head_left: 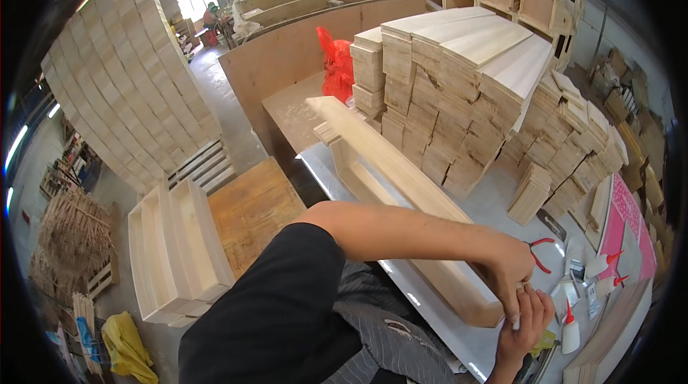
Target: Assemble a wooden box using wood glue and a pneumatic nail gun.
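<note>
A long, narrow wooden box frame (340, 158) lies across the worktable, with a pale board (401, 169) along its far side. My left arm reaches over the frame, and my left hand (510, 262) is at its near right end, fingers pinched downward. Against it, my right hand (532, 319) has its fingers curled closed. The two hands meet just beside the frame's end (481, 312). Whatever sits between the fingertips is too small and covered to make out. Red-handled pliers (542, 255) lie just beyond my left hand.
White glue bottles with red tips (570, 334) are right of my hands. Tall stacks of wooden boards (437, 112) fill the table's far side, near a red plastic bag (337, 69). Finished-looking wooden boxes (172, 248) sit at left, beside a brown wooden surface (254, 205).
</note>
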The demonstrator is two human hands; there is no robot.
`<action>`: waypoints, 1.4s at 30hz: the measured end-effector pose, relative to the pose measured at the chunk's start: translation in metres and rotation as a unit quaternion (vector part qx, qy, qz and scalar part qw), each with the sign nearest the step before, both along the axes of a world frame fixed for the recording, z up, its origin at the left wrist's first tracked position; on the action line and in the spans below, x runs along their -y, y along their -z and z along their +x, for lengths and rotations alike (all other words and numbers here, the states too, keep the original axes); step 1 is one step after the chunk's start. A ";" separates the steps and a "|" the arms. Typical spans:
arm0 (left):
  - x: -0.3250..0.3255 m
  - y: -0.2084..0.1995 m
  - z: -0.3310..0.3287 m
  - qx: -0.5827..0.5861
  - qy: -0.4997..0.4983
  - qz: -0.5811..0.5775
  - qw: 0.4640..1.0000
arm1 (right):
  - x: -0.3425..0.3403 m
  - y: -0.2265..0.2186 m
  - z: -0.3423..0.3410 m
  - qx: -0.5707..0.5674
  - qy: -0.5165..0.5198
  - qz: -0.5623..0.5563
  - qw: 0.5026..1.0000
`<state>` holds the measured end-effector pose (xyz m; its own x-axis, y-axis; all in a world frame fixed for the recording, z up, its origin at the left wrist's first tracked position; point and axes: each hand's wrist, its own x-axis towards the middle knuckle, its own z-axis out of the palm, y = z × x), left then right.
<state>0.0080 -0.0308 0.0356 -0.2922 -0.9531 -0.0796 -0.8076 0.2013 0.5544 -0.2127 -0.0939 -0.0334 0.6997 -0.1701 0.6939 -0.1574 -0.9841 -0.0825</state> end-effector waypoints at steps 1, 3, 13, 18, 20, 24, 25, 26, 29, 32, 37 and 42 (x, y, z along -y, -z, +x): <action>0.006 -0.009 0.001 0.002 -0.008 -0.010 1.000 | 0.008 0.000 0.002 0.002 -0.008 -0.010 1.000; 0.018 -0.034 0.000 0.068 -0.052 0.041 0.995 | 0.029 0.007 0.008 0.065 0.015 0.182 0.981; -0.012 -0.007 -0.007 0.237 -0.040 -0.255 0.937 | 0.050 -0.002 0.031 0.059 -0.126 0.584 0.800; -0.006 0.010 -0.014 0.236 -0.073 -0.331 0.911 | 0.049 -0.002 0.027 0.070 -0.141 0.645 0.748; -0.010 0.007 -0.013 0.237 -0.060 -0.303 0.921 | 0.046 -0.002 0.025 0.090 -0.147 0.693 0.700; -0.014 0.007 -0.014 0.210 -0.036 -0.303 0.929 | 0.046 0.008 0.011 0.083 -0.154 0.700 0.693; -0.014 0.006 -0.014 0.209 -0.036 -0.344 0.915 | 0.045 0.008 0.010 0.091 -0.141 0.701 0.693; -0.015 0.004 -0.012 0.205 -0.036 -0.384 0.900 | 0.042 0.007 0.011 0.109 -0.125 0.667 0.726; -0.016 -0.037 -0.001 0.169 -0.036 -0.147 0.974 | 0.024 -0.006 0.014 0.136 -0.058 0.498 0.854; -0.015 -0.095 0.012 0.185 -0.006 0.081 0.979 | 0.010 -0.035 0.018 0.135 -0.051 0.303 0.942; 0.007 -0.092 0.010 -0.037 -0.028 0.246 0.968 | 0.028 -0.023 0.017 0.183 -0.059 0.186 0.963; -0.011 -0.023 0.005 0.106 -0.053 -0.027 0.993 | 0.027 0.038 -0.007 0.191 -0.045 0.387 0.901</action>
<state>0.0126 -0.0203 0.0586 -0.1726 -0.9820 -0.0774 -0.9231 0.1338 0.3604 -0.2198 -0.1207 -0.0715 0.4705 -0.6611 0.5845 0.1043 -0.6161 -0.7808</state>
